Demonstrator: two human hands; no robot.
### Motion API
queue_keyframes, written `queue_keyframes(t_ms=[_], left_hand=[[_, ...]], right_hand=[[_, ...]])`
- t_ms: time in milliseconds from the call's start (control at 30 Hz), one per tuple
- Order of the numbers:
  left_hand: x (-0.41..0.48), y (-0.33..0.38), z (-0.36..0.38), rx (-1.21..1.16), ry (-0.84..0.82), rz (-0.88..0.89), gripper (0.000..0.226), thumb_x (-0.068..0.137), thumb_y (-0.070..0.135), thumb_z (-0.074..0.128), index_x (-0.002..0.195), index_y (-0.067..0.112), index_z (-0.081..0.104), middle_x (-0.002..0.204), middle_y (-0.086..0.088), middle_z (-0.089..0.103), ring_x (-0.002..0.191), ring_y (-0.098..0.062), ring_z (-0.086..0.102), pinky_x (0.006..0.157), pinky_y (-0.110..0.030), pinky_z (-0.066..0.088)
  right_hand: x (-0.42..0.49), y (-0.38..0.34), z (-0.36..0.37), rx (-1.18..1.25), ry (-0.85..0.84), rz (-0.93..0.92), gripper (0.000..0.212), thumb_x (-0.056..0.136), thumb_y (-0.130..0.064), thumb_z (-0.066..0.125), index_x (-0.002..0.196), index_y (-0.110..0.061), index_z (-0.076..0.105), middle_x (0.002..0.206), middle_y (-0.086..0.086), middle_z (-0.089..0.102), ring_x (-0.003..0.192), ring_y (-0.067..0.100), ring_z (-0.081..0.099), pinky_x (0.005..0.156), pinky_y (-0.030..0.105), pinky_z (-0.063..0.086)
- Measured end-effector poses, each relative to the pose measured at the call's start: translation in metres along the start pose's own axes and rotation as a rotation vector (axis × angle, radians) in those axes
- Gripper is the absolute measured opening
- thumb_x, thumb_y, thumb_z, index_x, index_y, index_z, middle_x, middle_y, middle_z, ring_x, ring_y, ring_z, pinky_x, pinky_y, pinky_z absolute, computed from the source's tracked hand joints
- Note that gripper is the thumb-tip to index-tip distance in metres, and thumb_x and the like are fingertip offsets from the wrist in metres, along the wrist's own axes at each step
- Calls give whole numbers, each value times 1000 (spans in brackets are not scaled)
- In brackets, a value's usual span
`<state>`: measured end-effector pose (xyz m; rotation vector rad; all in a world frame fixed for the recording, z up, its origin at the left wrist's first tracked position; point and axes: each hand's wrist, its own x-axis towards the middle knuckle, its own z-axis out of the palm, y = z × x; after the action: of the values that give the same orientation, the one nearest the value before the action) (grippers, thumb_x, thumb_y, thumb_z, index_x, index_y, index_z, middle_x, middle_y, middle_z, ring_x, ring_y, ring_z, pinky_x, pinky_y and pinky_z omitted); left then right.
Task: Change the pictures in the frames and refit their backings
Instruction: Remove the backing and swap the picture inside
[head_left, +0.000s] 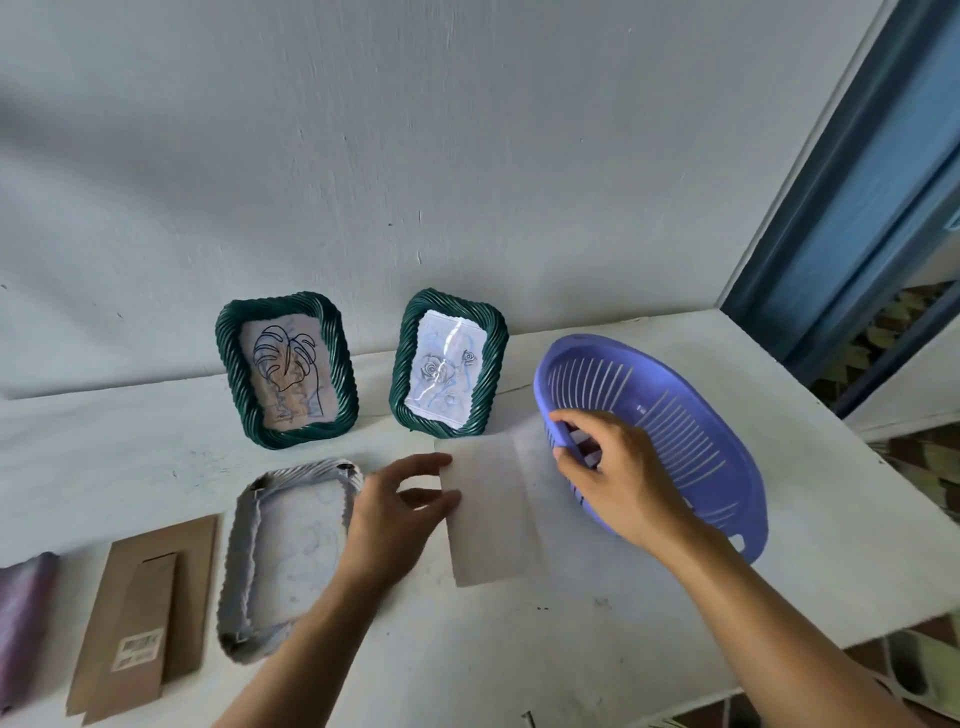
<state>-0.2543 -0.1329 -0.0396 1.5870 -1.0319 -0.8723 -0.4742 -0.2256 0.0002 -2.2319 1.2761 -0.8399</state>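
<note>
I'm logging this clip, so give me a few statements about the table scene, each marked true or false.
1. The green woven frame with the leaf drawing and the green woven frame with the rose drawing both stand upright. True.
2. The left hand pinches the white sheet of paper. True.
3. The right hand holds nothing. False: it grips the rim of the purple slotted plastic basket.
4. The brown cardboard backing is fitted into a frame. False: it lies loose beside the grey face-down frame.
</note>
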Motion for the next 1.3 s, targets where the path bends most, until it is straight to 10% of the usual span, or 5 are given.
queue_keyframes(t_ms=[133,300,567,1300], left_hand=[[8,-33,12,394,-7,277,37,77,5,82,111,15,74,105,9,62,74,0,67,70,-14,53],[13,-54,13,875,-16,421,38,74,39,84,109,29,74,133,-8,51,100,-27,61,77,-41,50],[6,-61,-6,1149,-255,585,47,100,52,30,141,36,48,154,12,42,146,-23,34,94,-59,36],[11,-59,53,1022,-154,531,58,88,73,42,129,36,59,140,26,53,131,-14,48,90,-51,32]], right_hand=[[1,3,5,-2,0,-16,29,88,-12,68,116,-17,68,97,1,67,77,14,64,76,37,55],[2,4,9,13,-44,10,31,86,-18,71,117,-21,68,96,-4,68,75,10,64,76,33,54],[5,-2,-2,131,-59,35,30,82,-11,75,110,-17,71,87,-9,72,77,2,66,69,9,50],[-3,10,14,136,-44,83,35,78,-29,81,111,-26,71,84,-8,71,75,7,69,77,35,58]])
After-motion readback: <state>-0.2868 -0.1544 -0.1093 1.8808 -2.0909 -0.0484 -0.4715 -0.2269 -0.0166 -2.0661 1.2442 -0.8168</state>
